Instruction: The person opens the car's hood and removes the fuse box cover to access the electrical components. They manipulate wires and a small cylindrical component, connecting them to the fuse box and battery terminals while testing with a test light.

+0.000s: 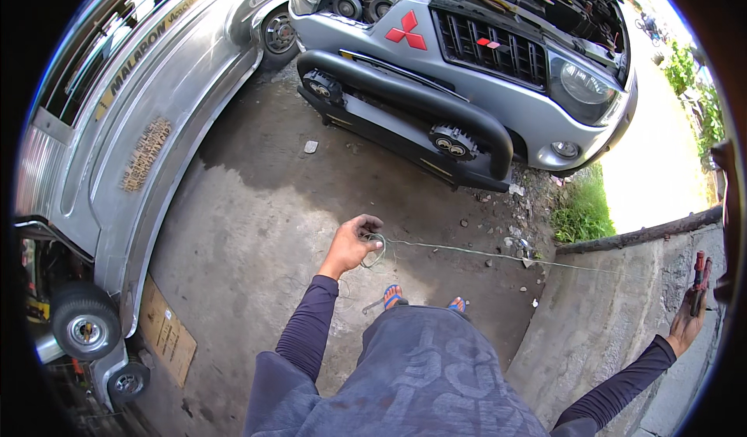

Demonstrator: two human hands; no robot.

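My left hand [354,244] is in front of me over the concrete, its fingers closed on a small loose coil of thin greenish wire [376,259]. From the coil a single strand runs to the right across the ground and up against the low wall, where it becomes too faint to follow. Far out to the right, my right hand [686,324] grips a red-and-dark hand tool that looks like pliers [699,281], its red ends pointing up beside the wall top. The tool's lower part is hidden in the palm.
A silver car [366,40] with its hood raised and a black bumper bar [405,94] stands ahead. Along the left is a long metal-bodied vehicle [132,126]; flattened cardboard [167,332] lies beside it. A concrete wall [599,312] borders the right, with rubble and grass [583,207] near it.
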